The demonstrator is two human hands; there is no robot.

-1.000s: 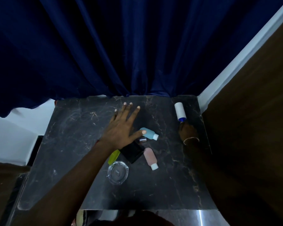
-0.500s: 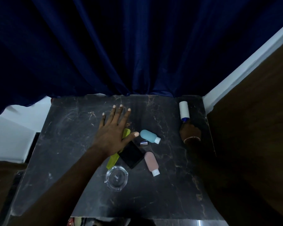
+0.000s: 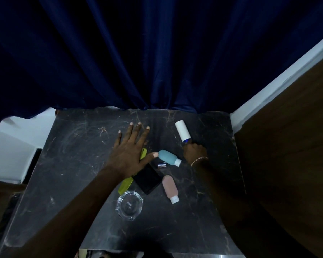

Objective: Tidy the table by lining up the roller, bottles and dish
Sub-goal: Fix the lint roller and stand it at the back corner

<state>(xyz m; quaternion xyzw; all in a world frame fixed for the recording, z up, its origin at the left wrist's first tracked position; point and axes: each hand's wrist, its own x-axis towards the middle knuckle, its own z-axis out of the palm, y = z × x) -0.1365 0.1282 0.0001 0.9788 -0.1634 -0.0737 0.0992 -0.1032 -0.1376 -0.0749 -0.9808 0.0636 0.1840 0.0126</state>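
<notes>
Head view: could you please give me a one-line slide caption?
Right hand grips lint roller; left hand lies flat over green comb on marble table.

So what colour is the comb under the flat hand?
Yellow-green comb, seen in the head view.

Bare forearms, thin bracelet (image 3: 199, 160) on right wrist

We see a dark marble table (image 3: 78, 174) bearing a roller (image 3: 183, 130), blue bottle (image 3: 168, 157), pink bottle (image 3: 170, 188), glass dish (image 3: 129, 205), comb (image 3: 126, 185), black case (image 3: 147, 178) and small cap (image 3: 162, 164).
</notes>
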